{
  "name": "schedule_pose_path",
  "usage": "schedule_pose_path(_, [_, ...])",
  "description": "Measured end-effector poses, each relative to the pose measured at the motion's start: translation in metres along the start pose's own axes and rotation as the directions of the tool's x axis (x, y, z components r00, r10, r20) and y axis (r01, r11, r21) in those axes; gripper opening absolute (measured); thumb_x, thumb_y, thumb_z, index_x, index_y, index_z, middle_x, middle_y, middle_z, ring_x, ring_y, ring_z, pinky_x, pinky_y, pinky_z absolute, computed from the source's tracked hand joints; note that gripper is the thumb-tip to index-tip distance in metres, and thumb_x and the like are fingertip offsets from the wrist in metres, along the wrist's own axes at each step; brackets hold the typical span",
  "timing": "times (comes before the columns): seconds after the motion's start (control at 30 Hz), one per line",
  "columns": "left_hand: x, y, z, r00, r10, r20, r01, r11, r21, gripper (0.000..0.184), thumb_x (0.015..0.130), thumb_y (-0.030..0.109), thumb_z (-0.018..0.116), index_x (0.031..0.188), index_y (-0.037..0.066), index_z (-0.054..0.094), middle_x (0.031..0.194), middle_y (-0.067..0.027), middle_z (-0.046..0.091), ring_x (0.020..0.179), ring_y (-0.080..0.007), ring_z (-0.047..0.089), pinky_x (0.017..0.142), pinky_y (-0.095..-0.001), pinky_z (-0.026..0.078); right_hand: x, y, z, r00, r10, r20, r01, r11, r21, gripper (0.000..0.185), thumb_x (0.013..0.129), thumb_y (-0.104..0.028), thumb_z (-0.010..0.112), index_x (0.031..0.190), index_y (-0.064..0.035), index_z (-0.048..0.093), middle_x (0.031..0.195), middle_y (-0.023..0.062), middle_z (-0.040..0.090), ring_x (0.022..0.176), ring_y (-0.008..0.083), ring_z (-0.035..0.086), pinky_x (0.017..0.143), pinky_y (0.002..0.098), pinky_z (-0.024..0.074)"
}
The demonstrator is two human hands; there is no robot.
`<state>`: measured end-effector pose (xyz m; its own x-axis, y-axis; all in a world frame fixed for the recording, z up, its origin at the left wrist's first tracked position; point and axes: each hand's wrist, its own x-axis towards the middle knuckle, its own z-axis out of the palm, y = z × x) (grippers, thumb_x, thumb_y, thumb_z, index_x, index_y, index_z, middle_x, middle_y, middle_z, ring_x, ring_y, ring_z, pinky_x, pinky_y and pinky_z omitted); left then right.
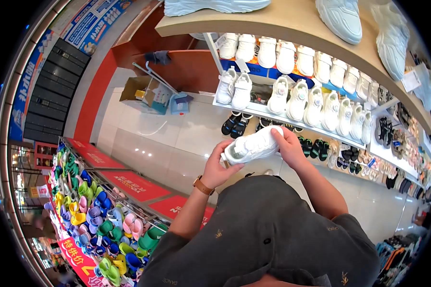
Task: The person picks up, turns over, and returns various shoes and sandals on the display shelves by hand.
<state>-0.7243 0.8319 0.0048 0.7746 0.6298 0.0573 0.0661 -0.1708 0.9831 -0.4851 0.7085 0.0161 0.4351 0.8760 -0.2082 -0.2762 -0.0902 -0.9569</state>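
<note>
A white sneaker [255,145] is held between my two hands in front of my body, its opening towards the left and its toe towards the right. My left hand [219,166], with a brown-strapped watch on the wrist, grips the heel end. Around the toe end, my right hand [288,143] has its fingers closed. Just beyond the sneaker stands a white shelf [292,118] with a row of white shoes [314,106] on it.
Overhead, a wooden shelf [282,21] bears large white shoes. Dark sandals [235,125] lie below the white shelf. A bin of colourful clogs [105,215] is at the left. An open cardboard box [146,94] and blue dustpan [180,103] are on the floor.
</note>
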Motion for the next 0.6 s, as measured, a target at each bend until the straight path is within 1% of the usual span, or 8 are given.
schedule_pose_path(0.07, [0.005,0.017,-0.002,0.993,0.121,0.009,-0.121,0.991,0.049,0.076,0.079,0.015,0.087,0.142,0.003,0.046,0.129,-0.0099,0.060,0.120,-0.0201,0.060,0.102,-0.0351,0.049,0.001,-0.009,0.007,0.995,-0.099,0.033,0.103,0.983,-0.152,0.034,0.105,-0.030,0.056,0.117,0.0005,0.064,0.100,0.0057,0.071,0.089,0.0109,0.064,0.081,0.0284,0.0514])
schedule_pose_path(0.1, [0.009,0.025,-0.008,0.994,0.094,0.059,-0.099,0.991,0.088,0.076,0.079,0.015,0.087,0.142,0.001,0.048,0.131,-0.0108,0.061,0.121,-0.0207,0.060,0.101,-0.0350,0.049,0.002,-0.014,0.012,0.992,-0.119,0.038,0.124,0.974,-0.187,0.034,0.105,-0.029,0.057,0.115,0.0017,0.064,0.099,0.0061,0.071,0.088,0.0120,0.064,0.080,0.0294,0.0515])
schedule_pose_path(0.2, [0.017,0.026,-0.016,0.993,0.068,0.096,-0.073,0.996,0.045,0.071,0.079,0.016,0.088,0.138,0.000,0.052,0.129,-0.0109,0.063,0.120,-0.0193,0.061,0.101,-0.0334,0.049,0.007,-0.024,0.020,0.990,-0.139,0.011,0.135,0.937,-0.321,0.034,0.105,-0.030,0.057,0.113,0.0025,0.065,0.098,0.0065,0.071,0.087,0.0127,0.064,0.079,0.0302,0.0516])
schedule_pose_path(0.33, [0.022,0.029,-0.036,0.988,0.028,0.155,-0.015,0.996,-0.083,0.065,0.083,0.014,0.084,0.138,0.000,0.053,0.125,-0.0088,0.066,0.117,-0.0162,0.061,0.100,-0.0318,0.049,0.012,-0.036,0.030,0.994,-0.100,0.044,0.107,0.966,-0.236,0.037,0.104,-0.031,0.057,0.114,0.0036,0.066,0.097,0.0060,0.071,0.087,0.0134,0.064,0.080,0.0302,0.0513])
schedule_pose_path(0.37, [0.022,0.026,-0.043,0.982,0.007,0.188,0.020,0.990,-0.142,0.063,0.084,0.014,0.083,0.138,0.000,0.053,0.125,-0.0082,0.066,0.117,-0.0154,0.061,0.100,-0.0315,0.049,0.011,-0.040,0.035,0.992,-0.122,0.016,0.122,0.946,-0.300,0.039,0.104,-0.033,0.057,0.114,0.0037,0.066,0.096,0.0058,0.071,0.086,0.0126,0.064,0.080,0.0296,0.0508])
schedule_pose_path(0.4, [0.022,0.024,-0.050,0.975,-0.010,0.223,0.056,0.979,-0.197,0.062,0.085,0.014,0.082,0.138,0.000,0.053,0.125,-0.0076,0.066,0.117,-0.0146,0.061,0.100,-0.0311,0.049,0.012,-0.040,0.037,0.997,-0.061,0.046,0.072,0.956,-0.285,0.039,0.104,-0.033,0.057,0.113,0.0038,0.066,0.095,0.0058,0.071,0.086,0.0124,0.064,0.079,0.0295,0.0508])
schedule_pose_path(0.47, [0.024,0.017,-0.063,0.962,-0.006,0.274,0.071,0.972,-0.225,0.059,0.087,0.012,0.081,0.138,0.000,0.053,0.125,-0.0069,0.066,0.117,-0.0134,0.060,0.101,-0.0309,0.048,0.014,-0.041,0.037,0.992,0.059,0.107,-0.029,0.965,-0.262,0.041,0.103,-0.034,0.057,0.111,0.0040,0.067,0.094,0.0058,0.071,0.084,0.0121,0.063,0.077,0.0293,0.0508])
schedule_pose_path(0.6, [0.027,0.022,-0.082,0.952,-0.023,0.305,0.083,0.980,-0.183,0.065,0.084,0.016,0.084,0.139,0.003,0.054,0.125,-0.0076,0.066,0.119,-0.0176,0.061,0.103,-0.0344,0.048,0.013,-0.041,0.054,0.996,0.027,0.085,0.010,0.913,-0.409,0.035,0.100,-0.029,0.056,0.102,0.0035,0.069,0.084,0.0069,0.069,0.078,0.0124,0.063,0.071,0.0315,0.0510])
